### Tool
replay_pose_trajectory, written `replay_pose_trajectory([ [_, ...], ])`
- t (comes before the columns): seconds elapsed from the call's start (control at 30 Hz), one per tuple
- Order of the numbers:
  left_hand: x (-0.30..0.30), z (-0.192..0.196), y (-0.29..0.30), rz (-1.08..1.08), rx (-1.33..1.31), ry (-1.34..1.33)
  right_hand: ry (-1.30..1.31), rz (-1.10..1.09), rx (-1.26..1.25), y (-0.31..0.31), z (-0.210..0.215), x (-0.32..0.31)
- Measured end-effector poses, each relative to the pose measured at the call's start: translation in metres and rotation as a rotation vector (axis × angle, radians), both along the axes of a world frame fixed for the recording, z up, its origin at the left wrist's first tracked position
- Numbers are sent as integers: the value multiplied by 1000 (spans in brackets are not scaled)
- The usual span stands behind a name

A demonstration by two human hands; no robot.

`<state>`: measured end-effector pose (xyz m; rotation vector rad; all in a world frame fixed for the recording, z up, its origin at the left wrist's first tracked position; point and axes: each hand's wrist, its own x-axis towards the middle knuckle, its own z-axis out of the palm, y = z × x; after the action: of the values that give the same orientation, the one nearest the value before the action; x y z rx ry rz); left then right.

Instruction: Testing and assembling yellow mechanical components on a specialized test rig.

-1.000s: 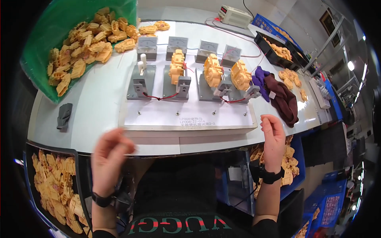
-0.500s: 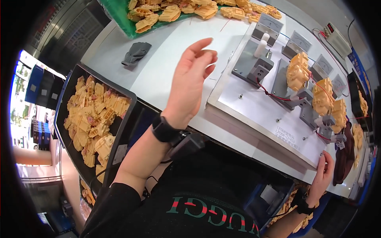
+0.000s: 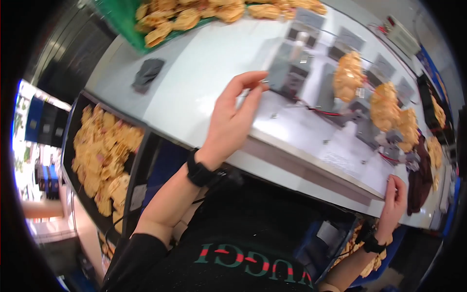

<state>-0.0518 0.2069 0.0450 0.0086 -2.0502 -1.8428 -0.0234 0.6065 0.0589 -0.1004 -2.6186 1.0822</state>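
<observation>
Two hands are on the white board (image 3: pixel 311 141) now. Your left hand (image 3: pixel 232 119) has come down since half a second ago, when it hung open above the table; its fingertips (image 3: pixel 260 78) now pinch the board's near-left corner, thumb underneath as far as you can see. Your right hand (image 3: pixel 394 197) is closed on the board's opposite corner at the table edge, much as it was before. A second ago both your hands hovered loose, short of the table. Your view has also swung further left and tilted.

The board lies on the white table (image 3: pixel 194 73), along its near edge, and carries a row of grey metal fixtures (image 3: pixel 292 73) joined by red wires (image 3: pixel 316 109). Three fixtures are topped with piles of tan parts (image 3: pixel 348 75).

A green bin (image 3: pixel 129 24) at the far left of the table spills more tan parts. A dark grey pad (image 3: pixel 147 73) lies flat just in front of it. Below the table's left edge, a black tray (image 3: pixel 73 146) is filled with the same parts. A dark maroon cloth (image 3: pixel 418 185) lies past your right hand. Another person's forearm (image 3: pixel 41 209) shows at the far left.
</observation>
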Motion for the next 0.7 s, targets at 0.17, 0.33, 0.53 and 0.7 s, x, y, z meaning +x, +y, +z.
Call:
replay_pose_trajectory([
  [0.17, 1, -9, -2, -24, -61, 27, 18, -21, -61, -12, -2, -7],
  [0.33, -2, -10, -2, 10, -232, 42, 37, -94, -54, -13, 4, -2],
  [0.53, -5, -8, -4, -5, -318, 43, 30, -22, -58, -12, 9, -5],
  [0.7, -1, -11, -4, 24, -314, -8, -12, -2, -65, -11, 12, -3],
])
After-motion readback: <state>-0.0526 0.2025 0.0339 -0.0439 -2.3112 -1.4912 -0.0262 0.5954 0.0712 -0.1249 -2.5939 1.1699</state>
